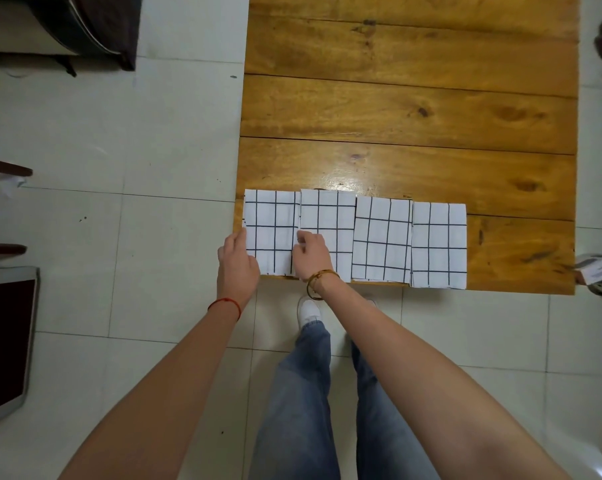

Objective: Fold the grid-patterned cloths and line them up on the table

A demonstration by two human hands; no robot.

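Grid-patterned cloths, four folded, sit in a row along the near edge of a wooden table, both hands on the leftmost one.

Nearest, at six o'clock, two bare forearms reach forward over jeans and a white shoe. The left hand [238, 263] rests at the left edge of the leftmost cloth [270, 230], fingers together and slightly curled; whether they pinch the fabric I cannot tell. The right hand [311, 254] has its fingertips bunched at the seam with the second cloth [329, 225], seemingly nipping an edge. Toward three o'clock lie the third cloth [382, 239] and fourth cloth [438, 244]. The bare table [414, 109] stretches to twelve o'clock. Risk: these cloths hug the near edge, so a tug could drag one off, nudge its neighbour, or loosen a fold.
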